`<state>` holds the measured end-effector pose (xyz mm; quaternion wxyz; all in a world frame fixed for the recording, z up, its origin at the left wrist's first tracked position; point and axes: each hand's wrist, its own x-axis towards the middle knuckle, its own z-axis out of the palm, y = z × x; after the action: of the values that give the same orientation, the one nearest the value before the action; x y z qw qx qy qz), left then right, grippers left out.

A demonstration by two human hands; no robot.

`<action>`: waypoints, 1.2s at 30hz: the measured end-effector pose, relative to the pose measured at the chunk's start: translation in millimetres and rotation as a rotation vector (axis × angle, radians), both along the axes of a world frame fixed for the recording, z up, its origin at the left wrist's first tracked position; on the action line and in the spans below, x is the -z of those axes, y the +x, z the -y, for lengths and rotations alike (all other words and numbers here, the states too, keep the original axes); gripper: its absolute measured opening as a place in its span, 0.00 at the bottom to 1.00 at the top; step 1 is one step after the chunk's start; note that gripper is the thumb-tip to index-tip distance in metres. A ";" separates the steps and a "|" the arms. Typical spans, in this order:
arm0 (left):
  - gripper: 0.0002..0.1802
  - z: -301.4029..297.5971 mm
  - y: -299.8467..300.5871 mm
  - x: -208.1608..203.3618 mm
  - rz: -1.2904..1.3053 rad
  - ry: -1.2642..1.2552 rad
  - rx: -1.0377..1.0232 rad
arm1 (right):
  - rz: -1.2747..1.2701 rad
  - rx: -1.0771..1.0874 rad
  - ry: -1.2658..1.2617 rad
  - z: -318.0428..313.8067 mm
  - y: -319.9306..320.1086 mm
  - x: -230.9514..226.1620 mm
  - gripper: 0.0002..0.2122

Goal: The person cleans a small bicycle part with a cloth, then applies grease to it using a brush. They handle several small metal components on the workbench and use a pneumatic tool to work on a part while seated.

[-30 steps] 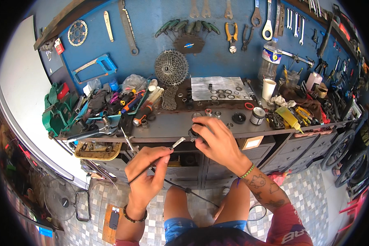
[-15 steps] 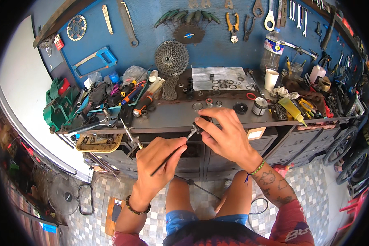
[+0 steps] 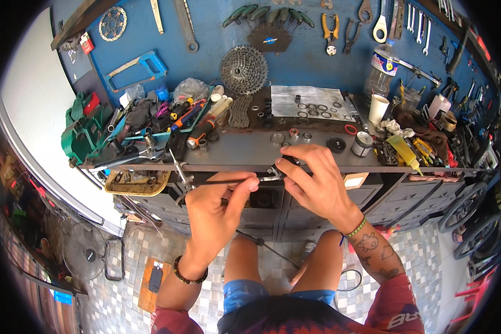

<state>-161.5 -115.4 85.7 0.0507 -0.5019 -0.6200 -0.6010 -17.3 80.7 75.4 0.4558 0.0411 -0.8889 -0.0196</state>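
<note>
1. Pinching a thin dark rod (image 3: 228, 181) level at the workbench (image 3: 317, 158) edge, the left hand (image 3: 217, 214) is steadying it – the right hand (image 3: 312, 178) is gripping a small metal fitting (image 3: 274, 174) at its tip, seemingly aligning them.

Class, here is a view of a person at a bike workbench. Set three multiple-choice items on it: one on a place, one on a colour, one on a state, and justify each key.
1. Where does the cassette sit?
A. against the blue wall at the back of the bench
B. on the floor
C. in a drawer

2. What colour is the hacksaw frame on the wall?
A. red
B. blue
C. yellow

3. What is the left hand doing?
A. resting open
B. pinching a thin dark rod
C. holding a cup

Key:
1 A: it stands upright behind the bench top.
2 B: the frame is light blue.
3 B: fingers close round the rod, whose tip meets the right hand.
</note>
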 end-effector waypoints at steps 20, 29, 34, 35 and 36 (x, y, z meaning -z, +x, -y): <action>0.12 2.2 -8.0 6.1 -0.392 0.158 -0.036 | 0.003 -0.063 -0.084 3.5 -1.5 0.8 0.23; 0.11 1.5 -8.2 7.1 -0.361 0.179 -0.036 | 0.024 -0.098 -0.149 2.3 1.2 2.3 0.23; 0.12 3.3 -7.5 7.4 -0.323 0.143 0.009 | 0.066 -0.114 -0.256 1.5 4.3 3.8 0.23; 0.12 1.7 -9.6 7.1 -0.348 0.155 0.001 | 0.072 -0.129 -0.287 1.5 4.8 4.0 0.23; 0.13 0.9 -11.1 6.7 -0.372 0.166 -0.006 | 0.077 -0.144 -0.317 1.6 4.9 4.2 0.23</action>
<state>-172.7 -116.3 79.0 0.2075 -0.5966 -0.5496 -0.5467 -12.3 79.1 71.2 0.4223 0.0331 -0.8924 0.1553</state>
